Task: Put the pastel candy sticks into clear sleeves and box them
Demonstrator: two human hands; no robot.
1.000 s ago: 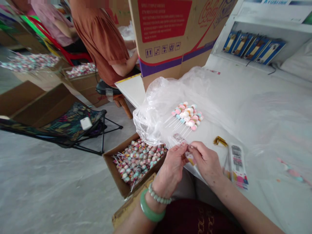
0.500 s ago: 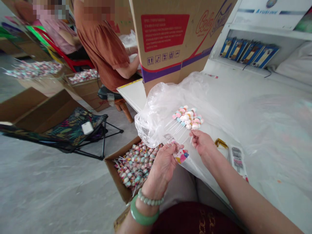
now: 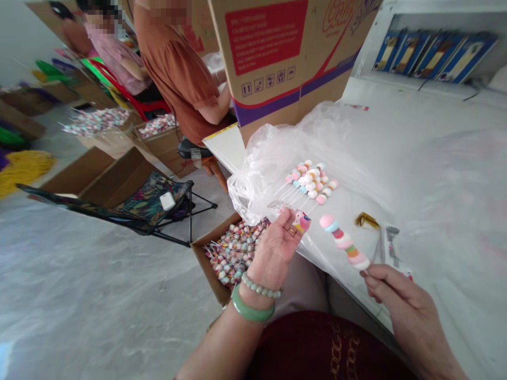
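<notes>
My right hand (image 3: 400,295) pinches the stick of a marshmallow skewer (image 3: 344,241), its pink, blue, white and orange pieces tilted up to the left over the table edge. In my left hand (image 3: 277,245) is a small printed plastic bag (image 3: 301,221), held between thumb and fingers; its clear part reaches up and left. Just beyond that hand, a group of bare marshmallow skewers (image 3: 312,179) lies on clear plastic sheeting (image 3: 269,153), sticks pointing toward me. A green bangle and a beaded bracelet circle my left wrist.
Below the table edge stands a carton (image 3: 209,269) of wrapped marshmallow skewers. Gold twist ties (image 3: 366,220) lie on the white table (image 3: 356,179) at right. A large printed carton (image 3: 269,74) stands behind. A folding chair (image 3: 146,203) and a seated person (image 3: 178,68) are to the left.
My right hand has lifted one marshmallow skewer off the group and drawn it toward me and to the right. My left hand still holds the bag. The camera view has shifted.
</notes>
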